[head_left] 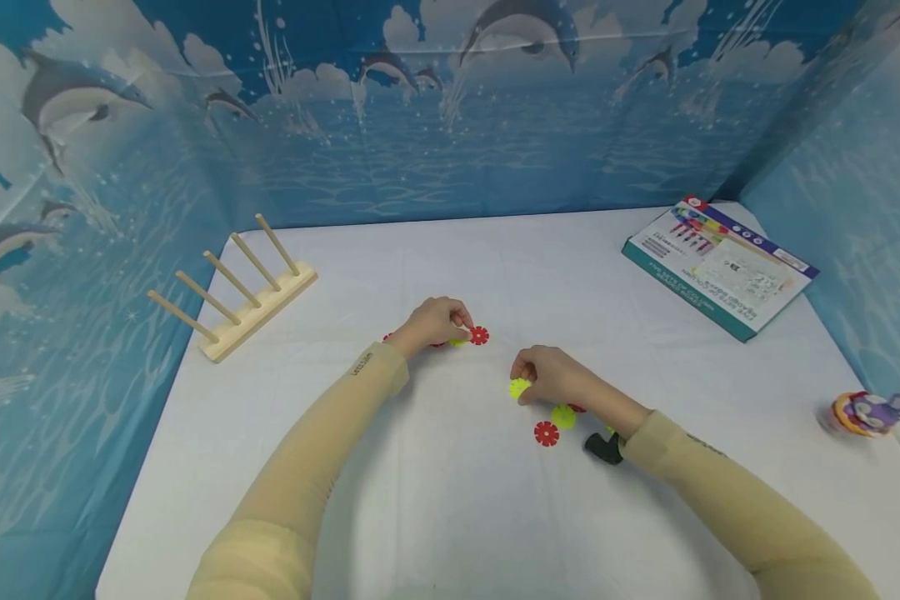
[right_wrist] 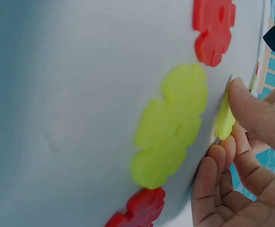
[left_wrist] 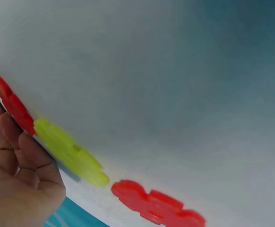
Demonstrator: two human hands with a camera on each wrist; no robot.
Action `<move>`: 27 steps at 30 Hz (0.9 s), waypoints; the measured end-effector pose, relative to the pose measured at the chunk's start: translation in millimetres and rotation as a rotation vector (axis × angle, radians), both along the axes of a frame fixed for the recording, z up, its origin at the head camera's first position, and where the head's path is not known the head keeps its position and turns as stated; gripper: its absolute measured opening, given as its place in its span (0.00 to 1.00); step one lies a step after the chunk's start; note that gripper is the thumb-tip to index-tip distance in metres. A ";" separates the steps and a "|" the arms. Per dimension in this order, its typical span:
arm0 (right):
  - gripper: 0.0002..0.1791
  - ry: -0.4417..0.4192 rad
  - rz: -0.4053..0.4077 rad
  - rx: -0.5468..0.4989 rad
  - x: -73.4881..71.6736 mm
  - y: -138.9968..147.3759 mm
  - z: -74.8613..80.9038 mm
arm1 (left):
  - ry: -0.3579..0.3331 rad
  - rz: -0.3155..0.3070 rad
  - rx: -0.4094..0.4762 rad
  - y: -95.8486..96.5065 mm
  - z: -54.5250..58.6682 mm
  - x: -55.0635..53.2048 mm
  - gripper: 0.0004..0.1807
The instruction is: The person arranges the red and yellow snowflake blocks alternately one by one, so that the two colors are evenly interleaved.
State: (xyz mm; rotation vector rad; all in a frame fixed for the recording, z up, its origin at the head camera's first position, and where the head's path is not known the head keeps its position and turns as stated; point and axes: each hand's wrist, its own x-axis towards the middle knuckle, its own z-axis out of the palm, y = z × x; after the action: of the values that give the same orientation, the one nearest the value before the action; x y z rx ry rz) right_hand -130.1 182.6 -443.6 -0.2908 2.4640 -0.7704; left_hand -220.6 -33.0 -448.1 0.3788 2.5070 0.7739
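My left hand (head_left: pixel 433 322) has its thumb and index finger at the left edge of a red notched plastic disc (head_left: pixel 479 335), pinching it close over the table. Beneath that hand runs a row of discs, alternating red (left_wrist: pixel 158 208) and yellow (left_wrist: pixel 71 151), partly covered in the head view. My right hand (head_left: pixel 558 375) holds a yellow notched disc (right_wrist: pixel 225 118) between thumb and fingers, tilted on edge. Near its wrist lie another yellow disc (head_left: pixel 563 417) and a red disc (head_left: pixel 546 433). More discs are partly hidden under the right forearm.
At the left stands a wooden base (head_left: pixel 262 315) with several slanting pegs. A flat printed box (head_left: pixel 720 267) lies at the back right. A small purple-topped toy (head_left: pixel 866 414) sits by the right edge. One black device (head_left: pixel 603 448) is at the right wrist. A dolphin-print curtain (head_left: pixel 450 150) surrounds the white table.
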 end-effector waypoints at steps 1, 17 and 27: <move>0.17 -0.003 -0.007 0.002 -0.4 -0.3 0.1 | 0.000 0.001 0.000 -0.1 0.0 0.1 0.07; 0.07 -0.026 -0.058 -0.095 -25.3 6.9 10.8 | 0.002 -0.013 -0.021 0.3 2.4 -0.3 0.07; 0.13 -0.056 -0.170 -0.105 -60.2 -0.6 12.6 | -0.010 -0.011 -0.008 0.1 0.5 -2.9 0.07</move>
State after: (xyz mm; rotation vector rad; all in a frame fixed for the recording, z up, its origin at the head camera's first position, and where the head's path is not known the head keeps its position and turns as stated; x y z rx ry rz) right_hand -190.3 182.1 -431.1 -0.0972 2.4216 -0.9679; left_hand -223.5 -32.9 -447.6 0.3847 2.4956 0.7597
